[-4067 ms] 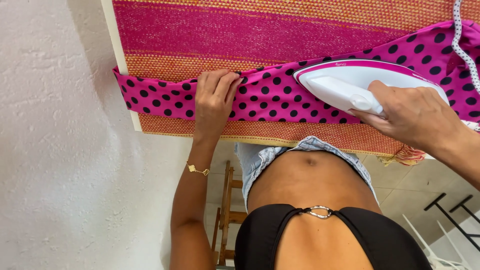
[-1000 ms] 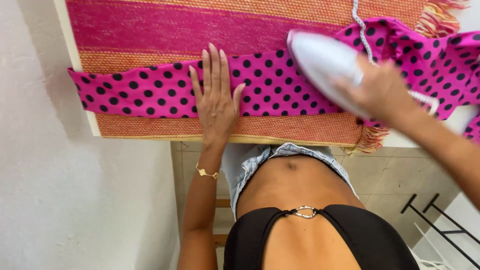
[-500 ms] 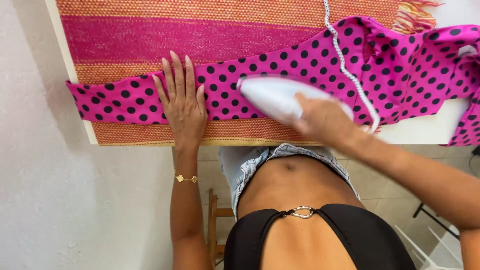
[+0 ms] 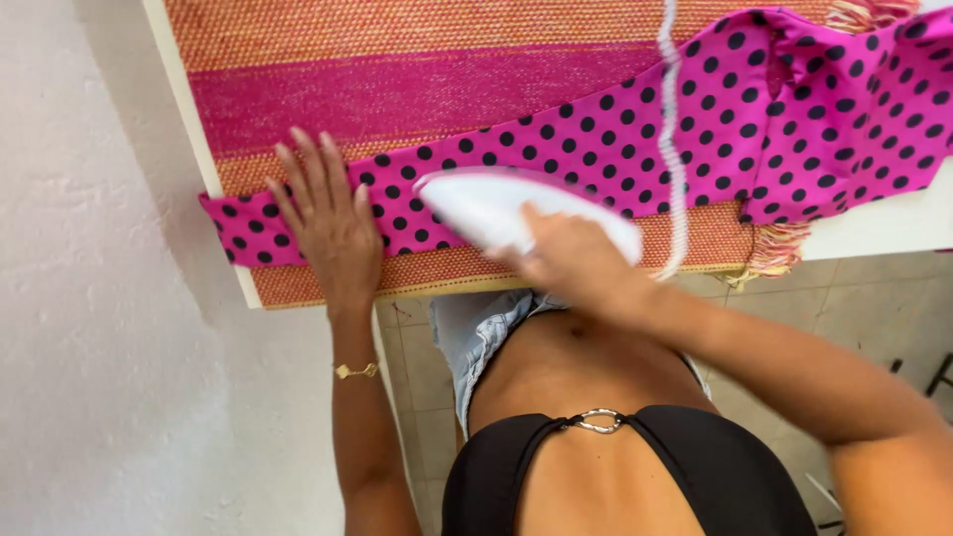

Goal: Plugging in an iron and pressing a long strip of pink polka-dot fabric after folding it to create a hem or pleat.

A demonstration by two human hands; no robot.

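Note:
A pink cloth with black dots (image 4: pixel 754 119) lies in a long strip across an orange and pink striped woven mat (image 4: pixel 417 69) on a white table (image 4: pixel 884 228). My left hand (image 4: pixel 328 223) lies flat with fingers spread on the strip's left end. My right hand (image 4: pixel 576 263) grips a white iron (image 4: pixel 496 203) that rests on the strip just right of the left hand, its tip pointing left. The iron's braided white cord (image 4: pixel 677 139) runs up and away over the cloth.
A white plastered wall (image 4: pixel 89 328) stands close on the left, against the table's edge. Pale floor tiles (image 4: pixel 854 308) show below the table on the right. The mat's fringe (image 4: pixel 769 263) hangs over the front edge.
The iron has slid left along the dotted strip, from its right part to close beside my left hand. My left hand stays flat on the cloth.

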